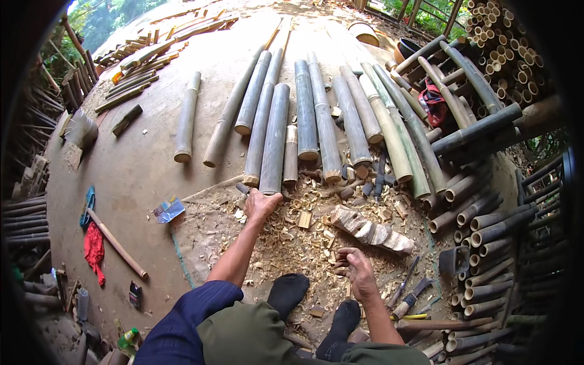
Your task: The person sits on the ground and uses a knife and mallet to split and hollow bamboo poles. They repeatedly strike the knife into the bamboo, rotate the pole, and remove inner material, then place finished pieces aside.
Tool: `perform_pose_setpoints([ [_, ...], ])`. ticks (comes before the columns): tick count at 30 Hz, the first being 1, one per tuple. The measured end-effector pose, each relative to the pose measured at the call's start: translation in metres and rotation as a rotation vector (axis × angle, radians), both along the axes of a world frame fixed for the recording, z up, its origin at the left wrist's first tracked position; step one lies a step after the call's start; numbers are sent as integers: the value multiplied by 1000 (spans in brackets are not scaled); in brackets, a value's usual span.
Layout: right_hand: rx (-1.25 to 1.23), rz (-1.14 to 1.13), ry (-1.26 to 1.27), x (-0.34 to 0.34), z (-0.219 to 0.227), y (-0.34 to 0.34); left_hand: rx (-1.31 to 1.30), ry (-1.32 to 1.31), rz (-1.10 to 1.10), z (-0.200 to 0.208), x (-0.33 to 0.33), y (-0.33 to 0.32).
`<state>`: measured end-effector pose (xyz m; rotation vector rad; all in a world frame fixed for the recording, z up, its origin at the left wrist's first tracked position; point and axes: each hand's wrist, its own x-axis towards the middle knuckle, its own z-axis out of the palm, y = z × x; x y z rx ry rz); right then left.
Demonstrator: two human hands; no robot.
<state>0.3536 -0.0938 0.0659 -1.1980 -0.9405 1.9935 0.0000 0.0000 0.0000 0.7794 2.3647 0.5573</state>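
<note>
My left hand (pixel 263 204) is closed on the near end of a grey-green bamboo pole (pixel 277 137), which lies pointing away from me. My right hand (pixel 357 271) hovers over the wood shavings (pixel 292 243) with its fingers loosely bent and a little apart; I see nothing in it. Just beyond that hand lies a rough, pale wood block (pixel 372 230) with a notched top. Several more bamboo poles (pixel 306 109) lie side by side to the left and right of the held one, fanning out from me. Between my feet and the poles, chips cover the ground.
A hatchet-like blade tool (pixel 412 298) and a dark chisel-like tool (pixel 404 281) lie at right, near stacked bamboo (pixel 480 249). On the left are a long wooden handle (pixel 117 243), a red cloth (pixel 94 252) and a blue packet (pixel 168 210). A bamboo rack (pixel 480 131) stands far right.
</note>
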Motion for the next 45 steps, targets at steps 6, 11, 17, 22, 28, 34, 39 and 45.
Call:
perform_pose_setpoints([
  [6,24,79,27,-13,6,9,250,-1091,-35,12,17,-23],
  [11,-199,95,248,8,5,31,-110,-1348,-731,75,119,-79],
  [17,-18,-187,135,41,17,7,562,-373,-1150,121,110,-80],
  [22,239,37,1,123,74,0,458,549,-1378,160,66,-19],
  [28,431,-181,-318,187,32,79,205,180,-1352,166,99,-18],
  [34,818,354,-1546,194,-88,90,3,-264,-1095,147,152,-13],
  [39,736,313,-1442,141,-76,67,-139,-162,-1047,103,123,-40],
  [45,524,12,-1408,111,-82,20,-194,-107,-1103,55,129,-49],
])
